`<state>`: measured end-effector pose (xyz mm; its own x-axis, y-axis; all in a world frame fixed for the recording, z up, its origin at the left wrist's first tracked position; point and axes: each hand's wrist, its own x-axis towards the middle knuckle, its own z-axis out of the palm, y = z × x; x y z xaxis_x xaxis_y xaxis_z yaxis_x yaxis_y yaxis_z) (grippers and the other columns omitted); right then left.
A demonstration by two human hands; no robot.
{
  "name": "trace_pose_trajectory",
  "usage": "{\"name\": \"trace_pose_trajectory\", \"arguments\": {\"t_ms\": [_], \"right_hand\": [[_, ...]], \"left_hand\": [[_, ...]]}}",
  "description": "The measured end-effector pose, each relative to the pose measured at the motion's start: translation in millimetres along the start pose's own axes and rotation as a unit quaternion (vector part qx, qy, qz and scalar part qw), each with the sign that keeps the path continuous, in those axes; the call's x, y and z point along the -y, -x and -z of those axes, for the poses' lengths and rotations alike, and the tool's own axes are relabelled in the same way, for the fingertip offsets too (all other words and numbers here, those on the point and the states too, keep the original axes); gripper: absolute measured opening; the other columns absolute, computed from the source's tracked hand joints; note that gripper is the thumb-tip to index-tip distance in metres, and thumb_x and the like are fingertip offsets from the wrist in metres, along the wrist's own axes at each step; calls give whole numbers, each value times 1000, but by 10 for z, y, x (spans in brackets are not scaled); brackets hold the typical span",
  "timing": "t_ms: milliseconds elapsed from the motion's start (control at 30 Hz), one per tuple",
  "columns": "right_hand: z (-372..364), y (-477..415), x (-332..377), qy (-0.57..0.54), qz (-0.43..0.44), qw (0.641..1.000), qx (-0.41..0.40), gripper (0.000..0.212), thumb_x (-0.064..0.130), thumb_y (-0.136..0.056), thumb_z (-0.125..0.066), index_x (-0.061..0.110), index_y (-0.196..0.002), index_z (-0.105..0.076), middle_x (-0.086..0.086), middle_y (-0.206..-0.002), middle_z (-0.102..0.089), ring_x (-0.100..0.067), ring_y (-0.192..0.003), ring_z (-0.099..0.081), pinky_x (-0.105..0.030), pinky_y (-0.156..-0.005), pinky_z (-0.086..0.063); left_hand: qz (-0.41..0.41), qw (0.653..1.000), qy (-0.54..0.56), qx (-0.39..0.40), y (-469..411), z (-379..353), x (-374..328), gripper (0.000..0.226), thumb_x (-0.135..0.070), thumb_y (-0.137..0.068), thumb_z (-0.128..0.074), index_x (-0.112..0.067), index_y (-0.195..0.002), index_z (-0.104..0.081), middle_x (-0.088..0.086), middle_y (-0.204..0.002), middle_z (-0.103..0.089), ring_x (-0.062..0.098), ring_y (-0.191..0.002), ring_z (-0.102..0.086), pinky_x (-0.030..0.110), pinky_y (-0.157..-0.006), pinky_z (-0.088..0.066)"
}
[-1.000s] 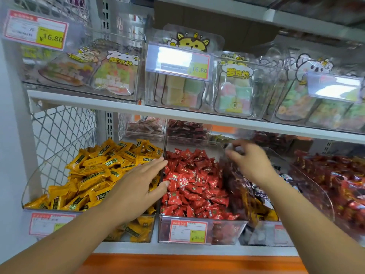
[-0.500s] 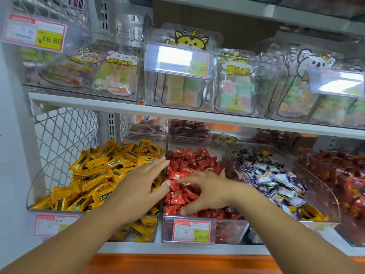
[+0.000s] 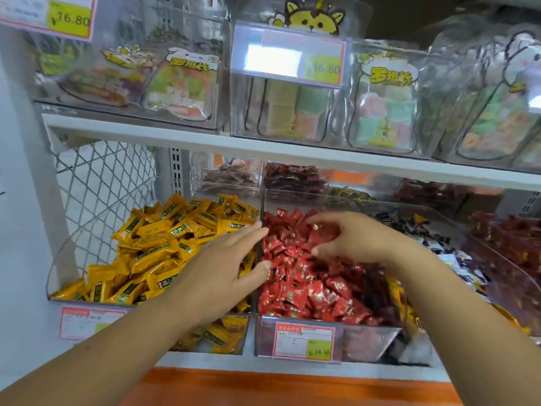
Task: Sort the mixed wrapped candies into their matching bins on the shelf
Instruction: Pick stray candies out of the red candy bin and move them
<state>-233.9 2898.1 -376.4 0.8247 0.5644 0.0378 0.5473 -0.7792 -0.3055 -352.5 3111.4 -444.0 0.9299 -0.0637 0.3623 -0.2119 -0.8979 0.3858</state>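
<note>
Red candies [image 3: 307, 285] fill the middle bin [image 3: 369, 341] on the lower shelf, heaped from front to back. The right hand [image 3: 360, 241] sits over the back half of that heap; half a second ago it lay flatter near the front, and a second ago it was reaching into the back of the mixed bin [image 3: 497, 259] to the right. Now its fingers [image 3: 319, 221] arch down and the thumb curls in under them, claw-like, red wrappers between. Cannot tell if a wrapper is actually pinched.

The left hand [image 3: 225, 268] has barely shifted: fingers straight and spread, holding nothing, lying across the divider between the yellow candies [image 3: 152, 253] and the red ones, thumb tip touching the red heap.

Likely reading: the right hand is raking through the reds to check for strays. None shows in the red pile.

The mixed bin holds blue-and-white wrappers [image 3: 415, 227] at the back and yellow wrappers [image 3: 401, 303] toward the front, so sorting there looks unfinished. Price tag [image 3: 304, 341] on the middle bin's front; bagged sweets [image 3: 386, 109] on the shelf above.
</note>
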Motion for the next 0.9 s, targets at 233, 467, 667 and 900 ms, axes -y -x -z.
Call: {"name": "trace_pose_trajectory", "arguments": {"t_ms": [233, 467, 667, 900], "right_hand": [[-682, -21, 352, 116, 80, 955, 262, 47, 43, -82, -68, 48, -125, -51, 16, -159, -6, -23, -147, 4, -63, -113, 4], [-359, -157, 24, 35, 0, 998, 52, 53, 45, -78, -74, 45, -127, -54, 4, -158, -20, -28, -144, -20, -46, -117, -19], [96, 203, 95, 81, -107, 969, 207, 74, 58, -71, -74, 36, -136, -47, 2, -142, -48, -23, -107, -62, -32, -86, -56], [-577, 162, 163, 151, -136, 940, 273, 110, 51, -76, -74, 32, -151, 3, -17, -153, -22, -37, -134, -37, -40, -105, -37]], "left_hand": [[-4, 1000, -5, -6, -1, -15, 0, 69, -68, -84, -21, -45, -149, -17, -34, -150, -3, -20, -133, 1, 13, -111, -2], [-1, 1000, 7, 0, 13, 9, -23, 68, -64, -86, -24, -42, -150, -18, -29, -153, -5, -18, -132, 0, 14, -110, -2], [-5, 1000, 3, 0, 7, -1, -2, 75, -72, -81, -18, -43, -150, -17, -30, -152, -4, -18, -134, 0, 15, -112, -2], [-2, 1000, -5, -1, 22, 0, -23, 68, -64, -87, -23, -42, -151, -16, -27, -155, -4, -16, -135, 0, 15, -112, -2]]}}
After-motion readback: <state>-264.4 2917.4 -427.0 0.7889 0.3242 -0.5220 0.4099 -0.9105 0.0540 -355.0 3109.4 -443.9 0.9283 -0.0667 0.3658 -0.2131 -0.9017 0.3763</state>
